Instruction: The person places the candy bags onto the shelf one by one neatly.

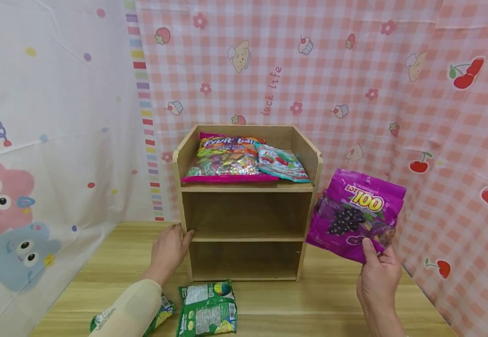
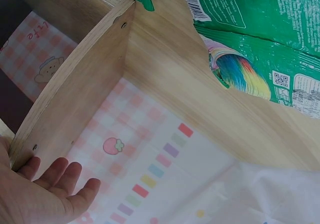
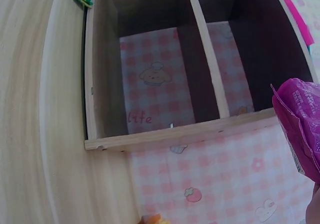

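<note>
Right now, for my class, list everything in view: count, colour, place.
Table: one, light brown, lower head view.
Shelf: one, light brown wood, on the table.
Large candy bag: one, multicoloured, shelf top, left.
Small candy bag: one, teal and white, shelf top, right.
Grape bag: one, purple, held right of the shelf.
Snack bags: two or more, green, on the table.
Checked cloth: at least one, pink and white, behind and right.
Dotted cloth: one, white, left.
Cut-off thing: one, orange, bottom of right wrist view, unclear.
Left sleeve: one, cream, lower left.
Left hand: one, bare, gripping the shelf's left wall.
Right hand: one, bare, fingers pinching the grape bag.
</note>
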Tool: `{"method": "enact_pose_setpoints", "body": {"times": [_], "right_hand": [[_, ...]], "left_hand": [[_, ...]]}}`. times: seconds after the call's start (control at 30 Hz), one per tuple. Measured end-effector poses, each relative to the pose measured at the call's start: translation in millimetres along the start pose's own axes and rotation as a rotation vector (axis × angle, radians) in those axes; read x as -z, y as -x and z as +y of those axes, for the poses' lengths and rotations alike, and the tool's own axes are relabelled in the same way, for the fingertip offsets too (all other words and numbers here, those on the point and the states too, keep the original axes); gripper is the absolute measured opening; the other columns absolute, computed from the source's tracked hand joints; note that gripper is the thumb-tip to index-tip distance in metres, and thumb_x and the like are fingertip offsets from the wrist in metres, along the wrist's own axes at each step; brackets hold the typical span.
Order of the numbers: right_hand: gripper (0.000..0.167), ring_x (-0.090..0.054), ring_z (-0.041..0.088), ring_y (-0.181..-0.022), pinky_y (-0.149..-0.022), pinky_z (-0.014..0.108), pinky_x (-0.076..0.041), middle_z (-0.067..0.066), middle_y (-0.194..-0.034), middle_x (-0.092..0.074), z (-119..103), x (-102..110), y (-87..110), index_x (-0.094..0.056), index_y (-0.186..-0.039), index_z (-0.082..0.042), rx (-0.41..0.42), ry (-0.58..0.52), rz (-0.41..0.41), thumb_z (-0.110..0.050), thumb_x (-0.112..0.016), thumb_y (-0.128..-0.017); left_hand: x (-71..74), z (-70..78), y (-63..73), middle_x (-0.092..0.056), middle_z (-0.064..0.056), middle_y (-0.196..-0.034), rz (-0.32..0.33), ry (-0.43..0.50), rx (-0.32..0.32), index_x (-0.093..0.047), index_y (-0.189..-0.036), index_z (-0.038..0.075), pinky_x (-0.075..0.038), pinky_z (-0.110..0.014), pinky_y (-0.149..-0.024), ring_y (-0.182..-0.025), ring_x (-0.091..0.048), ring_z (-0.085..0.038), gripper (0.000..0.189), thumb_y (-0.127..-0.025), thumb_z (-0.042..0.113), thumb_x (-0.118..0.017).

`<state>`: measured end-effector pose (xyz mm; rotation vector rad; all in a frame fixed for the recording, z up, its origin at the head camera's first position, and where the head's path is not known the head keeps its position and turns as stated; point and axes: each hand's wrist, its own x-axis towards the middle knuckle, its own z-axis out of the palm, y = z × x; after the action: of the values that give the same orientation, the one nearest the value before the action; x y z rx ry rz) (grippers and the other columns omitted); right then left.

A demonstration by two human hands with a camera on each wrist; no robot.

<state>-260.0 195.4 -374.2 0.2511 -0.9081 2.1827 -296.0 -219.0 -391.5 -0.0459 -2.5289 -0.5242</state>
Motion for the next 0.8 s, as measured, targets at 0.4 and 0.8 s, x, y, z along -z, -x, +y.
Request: {"method": "enact_pose_setpoints", "body": {"times": [0.4,0.8], "right_hand": [[0.024,-0.068,0.012,-0.101,-0.088,0.023,-0.051,0.006,-0.104,-0.074,2.1,-19.2,19.1,-0.068,-0.117,0.006,-0.049,0.109,-0.057,0.007,-0.059,-0.095],[0.026,-0.07,0.009,-0.093,-0.086,0.023,-0.052,0.001,-0.1,-0.075,20.8,-35.4,44.3,-0.068,-0.121,-0.004,-0.202,0.255,-0.131,0.002,-0.059,-0.097]], "left_hand": [[-0.3,0.0,-0.7,-0.061,-0.015,-0.084,-0.016,0.007,0.003,-0.058,-0.081,0.001,-0.049,-0.054,-0.067,-0.078,-0.063,-0.037,0.034,-0.1,0.029,-0.059],[0.5,1.4,-0.9,-0.059,-0.013,-0.08,-0.013,0.007,0.004,-0.057,-0.079,0.002,-0.049,-0.053,-0.065,-0.075,-0.062,-0.036,0.034,-0.099,0.028,-0.06]]}}
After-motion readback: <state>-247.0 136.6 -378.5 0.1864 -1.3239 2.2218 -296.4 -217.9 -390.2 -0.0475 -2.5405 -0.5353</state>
